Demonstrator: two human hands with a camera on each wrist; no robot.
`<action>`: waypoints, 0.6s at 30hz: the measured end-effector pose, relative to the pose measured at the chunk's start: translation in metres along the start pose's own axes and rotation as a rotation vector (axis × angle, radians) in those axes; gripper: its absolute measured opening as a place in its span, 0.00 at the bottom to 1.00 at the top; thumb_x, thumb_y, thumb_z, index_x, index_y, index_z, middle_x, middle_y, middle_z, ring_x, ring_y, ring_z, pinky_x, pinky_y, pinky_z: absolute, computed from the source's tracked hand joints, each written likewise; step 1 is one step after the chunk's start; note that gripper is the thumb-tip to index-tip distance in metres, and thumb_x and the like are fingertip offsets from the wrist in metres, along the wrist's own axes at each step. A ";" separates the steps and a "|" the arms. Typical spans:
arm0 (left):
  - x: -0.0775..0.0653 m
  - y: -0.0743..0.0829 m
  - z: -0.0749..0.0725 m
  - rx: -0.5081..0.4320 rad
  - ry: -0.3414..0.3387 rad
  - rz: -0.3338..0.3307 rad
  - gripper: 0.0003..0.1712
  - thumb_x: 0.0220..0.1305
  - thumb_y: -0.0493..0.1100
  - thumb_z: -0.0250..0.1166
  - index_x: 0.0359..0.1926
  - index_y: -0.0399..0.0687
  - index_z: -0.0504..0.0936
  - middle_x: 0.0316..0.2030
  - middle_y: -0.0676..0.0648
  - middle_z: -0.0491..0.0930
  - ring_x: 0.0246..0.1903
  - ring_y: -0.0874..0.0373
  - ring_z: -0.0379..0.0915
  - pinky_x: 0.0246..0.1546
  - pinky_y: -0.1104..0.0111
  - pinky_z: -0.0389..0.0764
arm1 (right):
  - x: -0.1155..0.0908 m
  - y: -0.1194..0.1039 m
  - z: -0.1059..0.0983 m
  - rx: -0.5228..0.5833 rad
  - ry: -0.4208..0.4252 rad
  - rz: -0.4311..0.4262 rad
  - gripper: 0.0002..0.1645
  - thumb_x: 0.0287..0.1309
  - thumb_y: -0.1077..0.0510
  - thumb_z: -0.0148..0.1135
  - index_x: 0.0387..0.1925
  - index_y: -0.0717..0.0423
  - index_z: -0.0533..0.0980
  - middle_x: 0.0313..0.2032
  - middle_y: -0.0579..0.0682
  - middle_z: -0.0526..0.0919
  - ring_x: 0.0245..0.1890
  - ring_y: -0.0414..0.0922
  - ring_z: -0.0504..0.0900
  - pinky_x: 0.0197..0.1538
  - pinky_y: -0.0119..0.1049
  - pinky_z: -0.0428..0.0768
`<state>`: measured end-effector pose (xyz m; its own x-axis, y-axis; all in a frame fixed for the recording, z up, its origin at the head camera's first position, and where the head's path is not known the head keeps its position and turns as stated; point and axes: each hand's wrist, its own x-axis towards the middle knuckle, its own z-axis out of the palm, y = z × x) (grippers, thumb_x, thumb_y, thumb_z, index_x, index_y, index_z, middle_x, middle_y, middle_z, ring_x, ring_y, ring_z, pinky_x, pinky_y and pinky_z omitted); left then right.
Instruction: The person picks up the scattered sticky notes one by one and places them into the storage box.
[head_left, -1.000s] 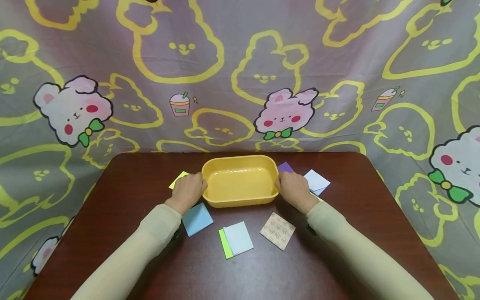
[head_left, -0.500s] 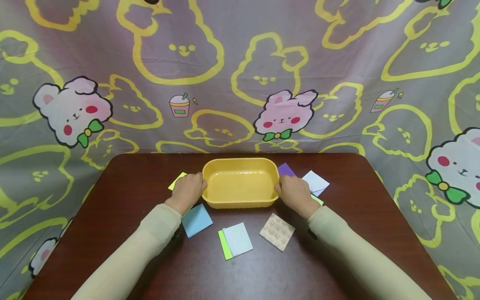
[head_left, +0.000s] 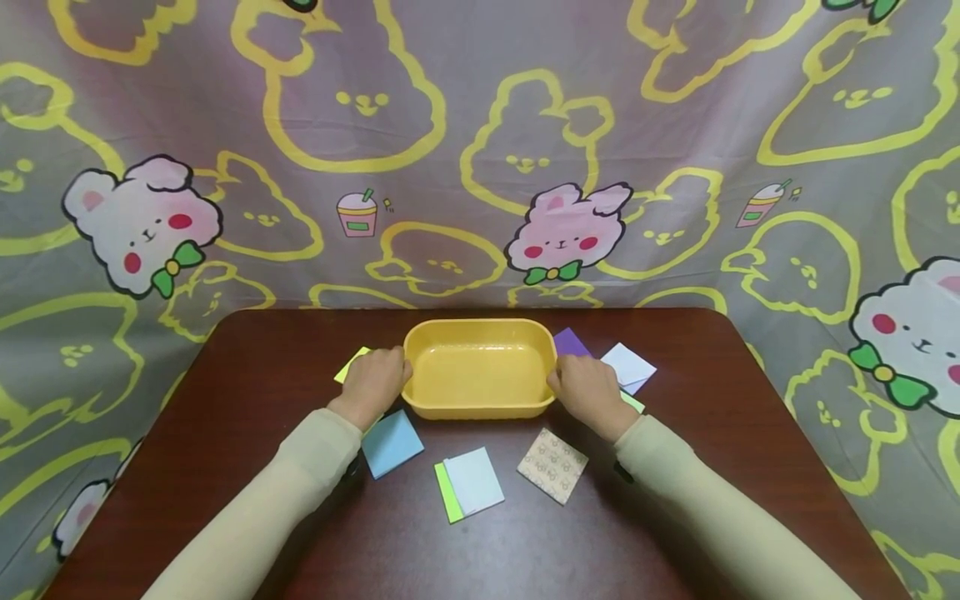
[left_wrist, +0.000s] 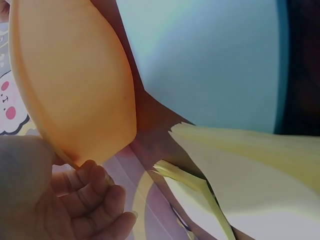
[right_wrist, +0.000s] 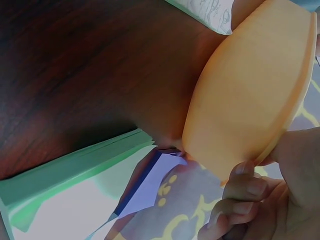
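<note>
In the head view, a yellow plastic basin (head_left: 480, 375) sits between both hands near the table's far edge. My left hand (head_left: 372, 383) grips its left end; the left wrist view shows the curled fingers (left_wrist: 92, 190) at the rim. At the opposite end, my right hand (head_left: 592, 392) pinches the rim, its fingers (right_wrist: 245, 187) bent under the lip in the right wrist view. Nothing lies inside the basin. A yellow paper pad (head_left: 351, 365) and a blue pad (head_left: 393, 444) lie by the left hand. Beside the right hand are purple (head_left: 572, 342), white (head_left: 628, 364) and green (head_left: 632, 400) pads.
Nearer the person on the dark brown table (head_left: 480, 562) lie a pale blue pad (head_left: 476, 481) overlapping a lime green one (head_left: 448, 493), and a beige patterned pad (head_left: 552, 467). A cartoon-printed curtain (head_left: 450, 167) hangs behind the table and at both sides.
The basin's right end has come slightly toward the person, so its far rim looks more level. The right hand moved with it, uncovering more of the purple and green pads. The grips look the same.
</note>
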<state>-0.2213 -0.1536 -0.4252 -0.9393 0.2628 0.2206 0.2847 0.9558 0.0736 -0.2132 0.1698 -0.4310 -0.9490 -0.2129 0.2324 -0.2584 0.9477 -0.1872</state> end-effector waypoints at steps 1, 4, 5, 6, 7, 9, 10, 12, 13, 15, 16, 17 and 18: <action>0.000 0.000 0.000 0.001 0.004 0.005 0.16 0.65 0.42 0.53 0.21 0.42 0.70 0.12 0.49 0.64 0.12 0.57 0.62 0.11 0.64 0.67 | 0.000 0.000 0.000 -0.002 -0.002 0.000 0.15 0.51 0.54 0.53 0.12 0.49 0.66 0.12 0.47 0.67 0.12 0.46 0.65 0.14 0.42 0.64; 0.000 -0.001 0.000 0.007 0.018 0.022 0.16 0.64 0.42 0.53 0.20 0.42 0.70 0.12 0.49 0.64 0.12 0.57 0.62 0.11 0.63 0.67 | 0.001 0.000 0.000 -0.006 -0.004 -0.005 0.15 0.50 0.55 0.53 0.11 0.49 0.66 0.11 0.47 0.66 0.12 0.46 0.65 0.14 0.42 0.64; 0.000 -0.001 0.000 0.008 0.022 0.026 0.16 0.64 0.42 0.53 0.20 0.42 0.69 0.11 0.49 0.63 0.12 0.57 0.62 0.11 0.63 0.67 | 0.001 0.000 0.000 -0.007 -0.004 -0.006 0.16 0.50 0.55 0.53 0.11 0.49 0.65 0.11 0.47 0.66 0.12 0.45 0.65 0.14 0.42 0.64; 0.000 -0.002 0.000 0.010 0.028 0.030 0.16 0.64 0.42 0.53 0.19 0.42 0.69 0.11 0.49 0.63 0.12 0.56 0.62 0.11 0.62 0.67 | 0.002 0.000 0.000 -0.008 -0.004 -0.009 0.16 0.50 0.55 0.53 0.11 0.49 0.65 0.11 0.47 0.66 0.12 0.45 0.65 0.14 0.42 0.64; 0.000 -0.002 -0.001 0.010 0.036 0.035 0.16 0.63 0.42 0.53 0.19 0.42 0.69 0.11 0.49 0.63 0.12 0.56 0.62 0.11 0.62 0.68 | 0.002 0.000 0.001 -0.009 -0.005 -0.010 0.16 0.50 0.55 0.53 0.11 0.49 0.65 0.11 0.47 0.66 0.12 0.45 0.65 0.14 0.42 0.64; 0.000 -0.003 -0.001 0.008 0.048 0.041 0.16 0.63 0.41 0.54 0.18 0.43 0.69 0.11 0.49 0.63 0.12 0.56 0.62 0.12 0.61 0.68 | 0.003 0.000 0.001 -0.011 -0.010 -0.010 0.16 0.51 0.55 0.52 0.11 0.49 0.65 0.11 0.47 0.66 0.13 0.45 0.65 0.14 0.42 0.65; 0.000 -0.003 -0.001 0.003 0.054 0.042 0.16 0.62 0.41 0.54 0.18 0.43 0.69 0.11 0.49 0.64 0.12 0.56 0.63 0.12 0.60 0.69 | 0.003 0.000 0.001 -0.011 -0.014 -0.008 0.16 0.51 0.55 0.52 0.11 0.49 0.65 0.11 0.47 0.66 0.13 0.45 0.65 0.14 0.42 0.65; 0.000 -0.004 -0.001 -0.006 0.061 0.043 0.16 0.62 0.41 0.54 0.17 0.44 0.69 0.11 0.49 0.64 0.12 0.55 0.63 0.12 0.59 0.69 | 0.003 0.000 0.001 -0.011 -0.024 -0.002 0.16 0.51 0.54 0.52 0.12 0.49 0.65 0.12 0.47 0.66 0.13 0.45 0.66 0.14 0.42 0.65; 0.000 -0.004 -0.001 -0.012 0.065 0.043 0.16 0.62 0.41 0.54 0.17 0.44 0.69 0.11 0.49 0.64 0.12 0.55 0.63 0.12 0.59 0.69 | 0.003 0.000 0.000 -0.010 -0.029 0.002 0.15 0.51 0.54 0.52 0.12 0.49 0.66 0.12 0.47 0.67 0.13 0.46 0.66 0.14 0.42 0.65; 0.000 -0.005 0.000 -0.017 0.072 0.046 0.17 0.62 0.42 0.54 0.16 0.44 0.69 0.12 0.50 0.64 0.13 0.55 0.63 0.12 0.58 0.70 | 0.003 -0.001 -0.001 -0.007 -0.038 0.009 0.15 0.51 0.54 0.52 0.12 0.49 0.66 0.12 0.47 0.67 0.13 0.46 0.66 0.15 0.42 0.65; 0.000 -0.005 0.000 -0.019 0.073 0.046 0.17 0.62 0.42 0.54 0.16 0.45 0.69 0.12 0.50 0.64 0.13 0.55 0.63 0.13 0.58 0.69 | 0.002 -0.001 -0.002 -0.005 -0.042 0.013 0.15 0.51 0.54 0.52 0.12 0.50 0.66 0.12 0.47 0.67 0.13 0.46 0.66 0.15 0.42 0.65; 0.000 -0.005 0.000 -0.019 0.079 0.050 0.17 0.62 0.42 0.54 0.16 0.45 0.69 0.12 0.50 0.64 0.13 0.55 0.63 0.12 0.58 0.69 | 0.002 -0.001 -0.002 -0.003 -0.047 0.015 0.15 0.51 0.54 0.52 0.12 0.50 0.66 0.12 0.48 0.67 0.13 0.46 0.66 0.15 0.42 0.65; 0.000 -0.006 0.001 -0.019 0.083 0.052 0.18 0.62 0.43 0.55 0.15 0.46 0.68 0.12 0.50 0.64 0.13 0.56 0.63 0.12 0.58 0.69 | 0.002 -0.002 -0.003 -0.002 -0.050 0.015 0.15 0.51 0.54 0.52 0.12 0.50 0.66 0.12 0.47 0.67 0.13 0.45 0.66 0.15 0.41 0.65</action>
<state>-0.2230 -0.1590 -0.4262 -0.9041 0.2996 0.3047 0.3372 0.9382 0.0780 -0.2144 0.1685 -0.4277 -0.9607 -0.2100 0.1813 -0.2436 0.9514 -0.1887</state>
